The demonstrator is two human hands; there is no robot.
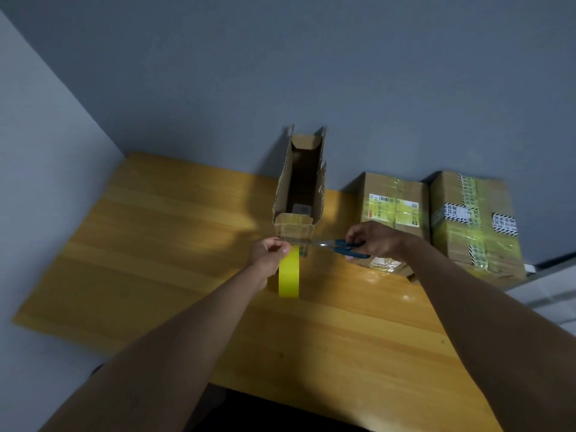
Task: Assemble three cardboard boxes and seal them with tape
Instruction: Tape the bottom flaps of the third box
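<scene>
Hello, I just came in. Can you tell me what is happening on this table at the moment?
A person is taping a cardboard box. The left hand holds a yellow tape roll against the near end of an open box, with a strip of tape pulled onto it. The right hand holds blue-handled scissors, blades at the strip, apparently to cut it. Two boxes already wrapped in tape stand to the right on the wooden table.
</scene>
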